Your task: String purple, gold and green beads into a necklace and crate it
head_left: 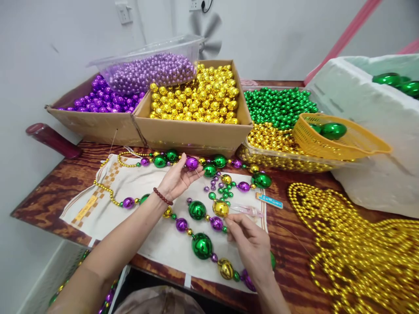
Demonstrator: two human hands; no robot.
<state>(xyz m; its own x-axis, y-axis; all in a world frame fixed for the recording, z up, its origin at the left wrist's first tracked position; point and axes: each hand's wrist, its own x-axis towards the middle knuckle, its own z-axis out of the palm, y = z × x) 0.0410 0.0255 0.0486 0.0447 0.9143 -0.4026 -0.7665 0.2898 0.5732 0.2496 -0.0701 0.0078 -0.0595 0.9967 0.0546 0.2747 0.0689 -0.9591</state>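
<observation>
My left hand (176, 179) is raised over a white cloth (153, 235), its fingertips pinched on a purple bead (191, 163). A thin thread runs down from that bead toward my right hand (250, 246), which is pinched closed on the thread's end beside a gold bead (220, 208). A long strand of green, purple and gold beads (202, 245) loops across the cloth around both hands. A red bead bracelet sits on my left wrist.
Cardboard boxes of purple beads (101, 99) and gold beads (196, 98) stand behind the cloth, with a clear tub of lilac beads (153, 72) on top. A tray of green and gold beads (278, 117), a yellow basket (340, 139) and gold bead strands (360, 253) lie right.
</observation>
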